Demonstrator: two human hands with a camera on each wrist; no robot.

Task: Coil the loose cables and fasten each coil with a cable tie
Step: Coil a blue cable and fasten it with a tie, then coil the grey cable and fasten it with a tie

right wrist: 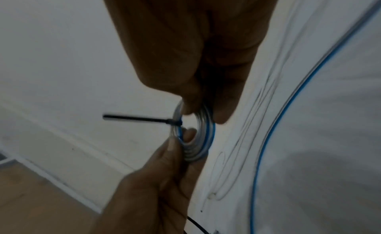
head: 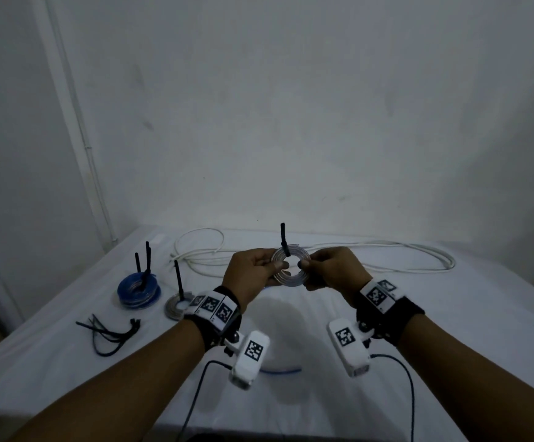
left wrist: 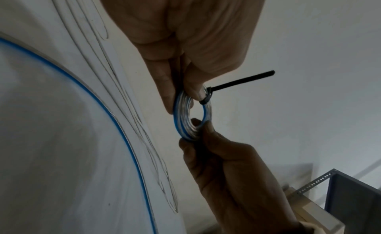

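Above the white tabletop (head: 418, 314), the left hand (head: 249, 275) and right hand (head: 335, 269) each pinch opposite sides of a small clear-and-blue cable coil (head: 290, 266), held upright between them. A black cable tie (head: 283, 240) cinches its top, tail pointing up. On the tabletop lie a tied blue coil (head: 138, 290), a tied grey coil (head: 179, 304), spare cable ties (head: 109, 331), and a loose white cable (head: 323, 255) behind.

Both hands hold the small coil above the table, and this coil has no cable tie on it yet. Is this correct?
Not quite. Both hands, left and right, hold the small coil, but a black cable tie is already fastened around it, tail sticking out. The left wrist view shows it.
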